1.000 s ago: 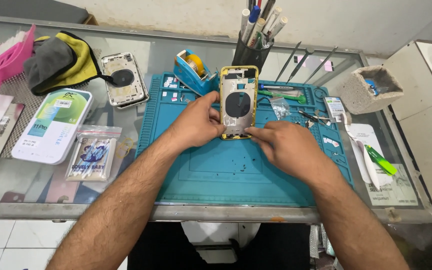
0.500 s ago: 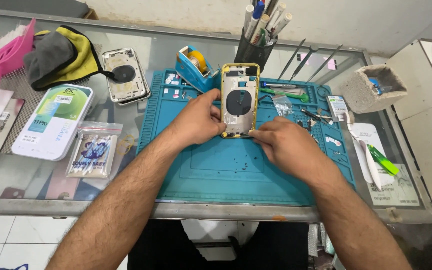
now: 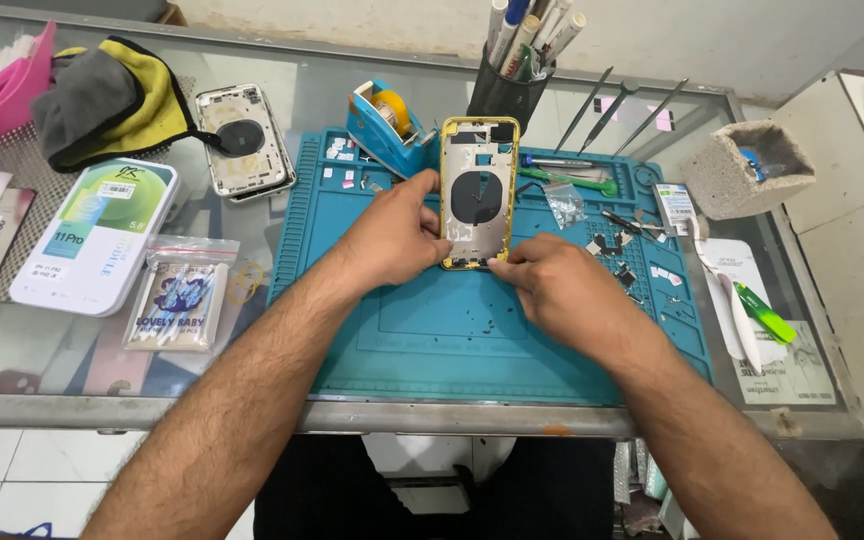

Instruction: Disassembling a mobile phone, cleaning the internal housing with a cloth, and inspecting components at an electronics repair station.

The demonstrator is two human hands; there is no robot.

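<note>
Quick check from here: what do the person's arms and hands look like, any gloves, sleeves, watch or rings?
Both forearms are bare up to the edge of the picture, with dark hair and no sleeves showing. The left hand and the right hand wear no gloves. No watch, wrist strap or bracelet shows on either wrist, and no ring shows on the visible fingers.

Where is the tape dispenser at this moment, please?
In the head view, the tape dispenser stands at the blue mat's far left edge, just left of the yellow phone frame and beyond the left hand.
</note>
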